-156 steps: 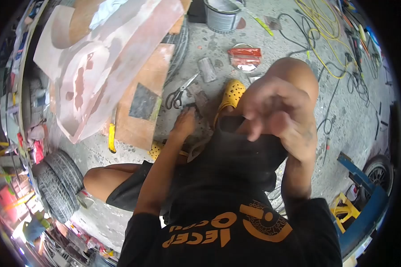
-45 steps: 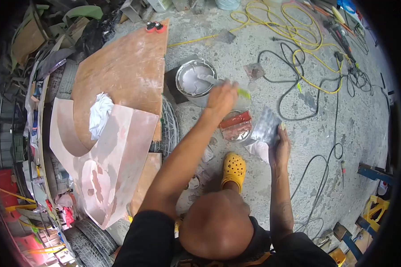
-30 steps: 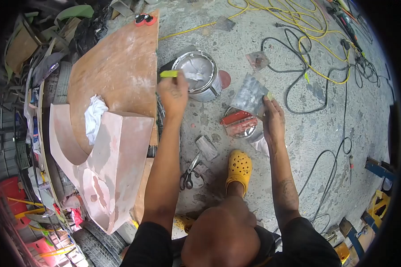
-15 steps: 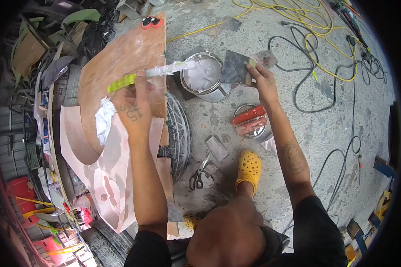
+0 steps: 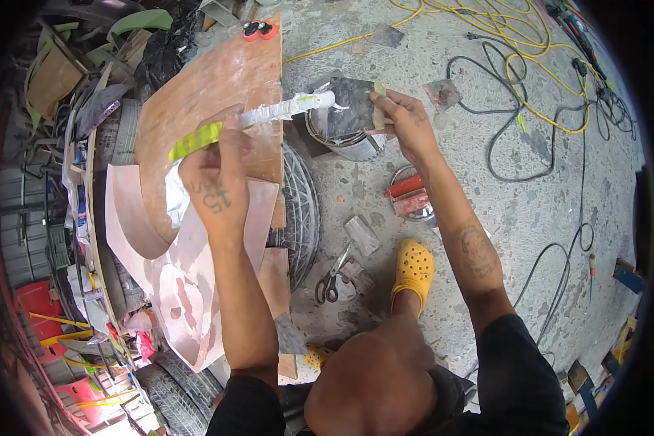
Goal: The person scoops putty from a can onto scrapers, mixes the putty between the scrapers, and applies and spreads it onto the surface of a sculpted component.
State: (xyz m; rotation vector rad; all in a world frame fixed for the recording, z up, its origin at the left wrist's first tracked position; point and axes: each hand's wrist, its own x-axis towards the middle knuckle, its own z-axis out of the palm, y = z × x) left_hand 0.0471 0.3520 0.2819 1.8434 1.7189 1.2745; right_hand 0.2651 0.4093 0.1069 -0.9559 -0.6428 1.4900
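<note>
My left hand (image 5: pixel 221 163) is closed round a stirring stick (image 5: pixel 280 111) with a yellow-green handle end, its far half coated in pale grey putty. The stick's tip touches the face of a thin dark spreader plate (image 5: pixel 354 112), leaving a blob of putty there. Pinched at its right edge, the plate is held by my right hand (image 5: pixel 408 125), fingers and thumb pressed together. Directly beneath it stands an open metal can (image 5: pixel 363 150), its mouth mostly hidden by the plate.
On the left, a wooden board (image 5: pixel 196 94) and a pinkish sanded panel (image 5: pixel 189 269) rest over a tire (image 5: pixel 301 211). Scissors (image 5: pixel 332 280), a grey block (image 5: pixel 362 236) and a tin with red pieces (image 5: pixel 410 196) lie near my yellow clog (image 5: pixel 414 269). Cables (image 5: pixel 487 145) cross the floor.
My right hand has brought the spreader plate left, over the can's mouth. The stick's coated end has risen from the can's putty onto the plate. The view has shifted slightly.
</note>
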